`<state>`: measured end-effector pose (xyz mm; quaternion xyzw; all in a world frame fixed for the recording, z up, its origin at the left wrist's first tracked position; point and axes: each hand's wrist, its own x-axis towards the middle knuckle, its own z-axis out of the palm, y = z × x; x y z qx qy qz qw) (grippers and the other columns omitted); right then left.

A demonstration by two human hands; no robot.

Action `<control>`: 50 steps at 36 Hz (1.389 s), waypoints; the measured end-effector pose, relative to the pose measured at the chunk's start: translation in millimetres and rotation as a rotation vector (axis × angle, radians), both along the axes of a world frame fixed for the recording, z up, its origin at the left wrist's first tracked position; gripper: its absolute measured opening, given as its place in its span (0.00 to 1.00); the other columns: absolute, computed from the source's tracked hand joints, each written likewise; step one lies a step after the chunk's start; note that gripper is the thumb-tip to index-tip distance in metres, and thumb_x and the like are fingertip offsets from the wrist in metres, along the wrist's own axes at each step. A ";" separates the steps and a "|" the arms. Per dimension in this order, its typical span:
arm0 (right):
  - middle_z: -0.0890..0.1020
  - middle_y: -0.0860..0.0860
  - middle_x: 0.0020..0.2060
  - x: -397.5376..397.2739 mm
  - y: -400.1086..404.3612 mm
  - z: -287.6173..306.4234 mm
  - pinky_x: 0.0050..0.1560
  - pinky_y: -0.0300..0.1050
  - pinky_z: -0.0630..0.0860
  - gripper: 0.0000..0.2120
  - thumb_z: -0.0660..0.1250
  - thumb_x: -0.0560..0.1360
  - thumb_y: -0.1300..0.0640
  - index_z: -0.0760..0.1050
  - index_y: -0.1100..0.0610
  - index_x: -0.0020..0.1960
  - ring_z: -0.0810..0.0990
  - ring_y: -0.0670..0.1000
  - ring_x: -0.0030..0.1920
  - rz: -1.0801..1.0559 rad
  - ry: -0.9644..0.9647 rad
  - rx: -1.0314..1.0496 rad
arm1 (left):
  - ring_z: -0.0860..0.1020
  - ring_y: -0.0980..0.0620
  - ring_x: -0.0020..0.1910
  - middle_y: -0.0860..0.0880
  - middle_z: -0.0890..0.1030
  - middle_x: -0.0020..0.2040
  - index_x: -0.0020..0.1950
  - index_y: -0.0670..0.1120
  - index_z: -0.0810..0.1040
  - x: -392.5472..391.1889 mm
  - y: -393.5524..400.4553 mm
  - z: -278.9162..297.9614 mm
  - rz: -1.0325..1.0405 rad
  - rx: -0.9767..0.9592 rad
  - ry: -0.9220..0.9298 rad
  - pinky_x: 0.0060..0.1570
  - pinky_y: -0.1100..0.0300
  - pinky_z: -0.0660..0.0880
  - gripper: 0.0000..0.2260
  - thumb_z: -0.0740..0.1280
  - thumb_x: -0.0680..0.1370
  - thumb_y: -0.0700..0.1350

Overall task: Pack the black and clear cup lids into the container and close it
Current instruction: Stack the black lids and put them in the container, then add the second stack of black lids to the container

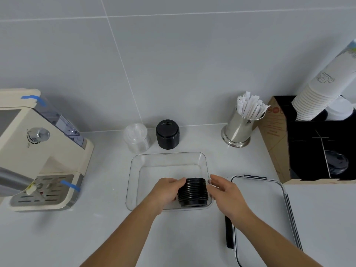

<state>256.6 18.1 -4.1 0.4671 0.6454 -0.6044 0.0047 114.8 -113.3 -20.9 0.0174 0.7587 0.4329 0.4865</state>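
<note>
A clear rectangular container stands open on the counter in front of me. In its near right corner stands a stack of black lids. My left hand grips the stack's left side. My right hand is at the stack's right side with fingers spread, at the container's right wall; whether it touches the stack I cannot tell. Behind the container stand a second stack of black lids and a stack of clear lids. The container's clear lid with black clips lies flat to the right.
A cream coffee machine fills the left side. At the back right stand a steel cup of wrapped straws and a black organiser box with a stack of paper cups leaning out of it. A tiled wall rises behind.
</note>
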 end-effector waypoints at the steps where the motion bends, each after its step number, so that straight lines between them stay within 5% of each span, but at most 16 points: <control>1: 0.79 0.48 0.64 -0.3 0.6 -0.1 0.68 0.49 0.72 0.24 0.69 0.76 0.53 0.72 0.53 0.71 0.79 0.48 0.61 -0.003 -0.002 0.001 | 0.82 0.49 0.55 0.47 0.85 0.53 0.50 0.46 0.85 0.1 0.0 0.7 0.004 -0.001 0.005 0.62 0.51 0.77 0.15 0.68 0.75 0.57; 11: 0.79 0.48 0.63 -6.5 11.5 2.2 0.70 0.52 0.71 0.22 0.68 0.76 0.54 0.73 0.52 0.70 0.78 0.49 0.62 -0.034 0.033 -0.032 | 0.80 0.45 0.59 0.46 0.83 0.57 0.44 0.52 0.82 -5.0 -5.4 13.2 0.044 0.003 0.034 0.61 0.53 0.77 0.09 0.67 0.77 0.56; 18: 0.79 0.50 0.61 -22.2 26.9 6.1 0.68 0.52 0.73 0.21 0.69 0.76 0.55 0.74 0.54 0.69 0.80 0.49 0.58 -0.110 0.100 -0.092 | 0.80 0.51 0.56 0.49 0.81 0.58 0.59 0.48 0.77 -16.5 -15.6 20.1 0.136 0.033 -0.023 0.60 0.55 0.77 0.15 0.68 0.77 0.55; 37: 0.80 0.50 0.57 -105.1 71.1 29.6 0.65 0.49 0.75 0.18 0.68 0.77 0.56 0.76 0.54 0.66 0.80 0.50 0.58 -0.099 0.208 -0.081 | 0.82 0.46 0.56 0.43 0.83 0.56 0.58 0.43 0.79 -89.1 -5.7 67.2 0.369 0.267 -0.091 0.58 0.51 0.78 0.13 0.67 0.79 0.49; 42: 0.80 0.49 0.54 -130.1 79.9 29.9 0.65 0.49 0.76 0.18 0.68 0.77 0.55 0.75 0.53 0.66 0.80 0.49 0.57 -0.056 0.193 -0.062 | 0.79 0.50 0.60 0.47 0.82 0.58 0.62 0.43 0.77 -110.1 7.6 66.6 0.254 0.212 -0.022 0.63 0.55 0.74 0.16 0.67 0.79 0.51; 47: 0.81 0.49 0.51 -159.0 81.4 27.2 0.65 0.52 0.76 0.12 0.67 0.76 0.53 0.79 0.54 0.59 0.80 0.52 0.58 0.003 0.120 -0.053 | 0.75 0.51 0.51 0.49 0.75 0.51 0.42 0.49 0.74 -123.4 26.5 63.1 0.161 0.096 -0.009 0.57 0.59 0.74 0.09 0.67 0.78 0.52; 50: 0.81 0.59 0.50 -173.8 77.7 27.9 0.65 0.58 0.75 0.11 0.65 0.76 0.50 0.79 0.57 0.49 0.77 0.60 0.61 0.034 0.097 -0.038 | 0.72 0.50 0.49 0.47 0.72 0.49 0.42 0.48 0.73 -131.8 36.3 55.6 0.183 0.046 -0.036 0.52 0.61 0.75 0.11 0.70 0.76 0.53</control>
